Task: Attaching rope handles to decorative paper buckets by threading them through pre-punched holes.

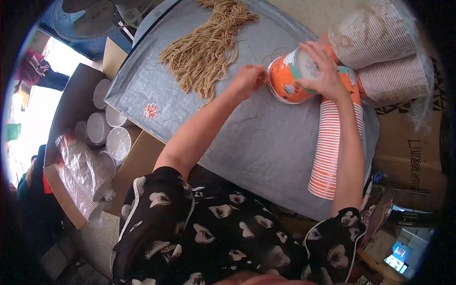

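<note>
An orange paper bucket [284, 78] with a teal and white print lies tilted on its side at the far right of the table, its pale base turned toward my right hand. My right hand [327, 71] grips it around the base end, fingers spread over it. At the rim side, my left hand [251, 80] is closed in a pinch. A thin tan cord [273, 52] loops up from those fingertips beside the bucket; its ends are hidden. A long nested stack of orange-and-white paper buckets [327, 147] lies under my right forearm.
A heap of tan cords [206, 52] lies on the grey-covered table [256, 142], near small orange and white bits [151, 110]. Plastic-wrapped bucket stacks [380, 38] sit at the far right. At left, a cardboard box [66, 199] holds more buckets; a fan [90, 19] stands behind.
</note>
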{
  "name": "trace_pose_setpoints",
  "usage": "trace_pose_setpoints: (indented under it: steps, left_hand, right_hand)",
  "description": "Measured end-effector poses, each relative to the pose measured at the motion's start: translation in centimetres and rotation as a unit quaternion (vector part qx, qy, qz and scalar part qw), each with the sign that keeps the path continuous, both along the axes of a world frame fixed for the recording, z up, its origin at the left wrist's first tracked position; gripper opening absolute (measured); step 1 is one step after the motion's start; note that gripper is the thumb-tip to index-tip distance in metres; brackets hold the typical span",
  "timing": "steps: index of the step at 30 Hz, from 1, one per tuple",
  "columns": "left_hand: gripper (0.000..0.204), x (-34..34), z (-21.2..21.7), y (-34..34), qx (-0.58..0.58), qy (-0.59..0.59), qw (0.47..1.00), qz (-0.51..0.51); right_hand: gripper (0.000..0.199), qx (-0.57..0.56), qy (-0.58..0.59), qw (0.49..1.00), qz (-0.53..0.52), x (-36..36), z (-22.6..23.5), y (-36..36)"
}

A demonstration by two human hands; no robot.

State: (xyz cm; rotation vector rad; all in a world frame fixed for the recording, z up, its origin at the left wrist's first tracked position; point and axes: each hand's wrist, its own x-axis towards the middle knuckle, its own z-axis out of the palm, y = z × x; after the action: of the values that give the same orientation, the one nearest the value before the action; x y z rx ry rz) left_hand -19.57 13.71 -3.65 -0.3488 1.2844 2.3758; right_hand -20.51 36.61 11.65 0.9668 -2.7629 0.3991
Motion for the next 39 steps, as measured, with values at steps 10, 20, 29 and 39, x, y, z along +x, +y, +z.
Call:
trace_pose_setpoints:
  steps: [10,20,29,39]
  left_hand:
    - [0.019,-3.0,2.7,-2.5,-0.376,0.185,0.886,-0.196]
    - [0.027,-5.2,0.0,-1.2,-0.335,0.102,0.935,-0.055]
    - [0.029,-5.0,1.2,0.9,-0.391,0.126,0.909,0.07]
    - [0.026,4.8,3.5,0.7,-0.351,0.311,0.877,0.102]
  right_hand:
    - [0.094,-0.016,-0.006,1.0,0.0,2.3,-0.1,0.2]
    - [0.093,-0.023,-0.006,1.0,0.017,3.0,0.2,-0.2]
    - [0.092,-0.027,0.004,1.0,0.005,1.9,-0.5,-1.8]
    - [0.083,-0.112,0.293,0.941,-0.127,-3.4,-1.6,-4.1]
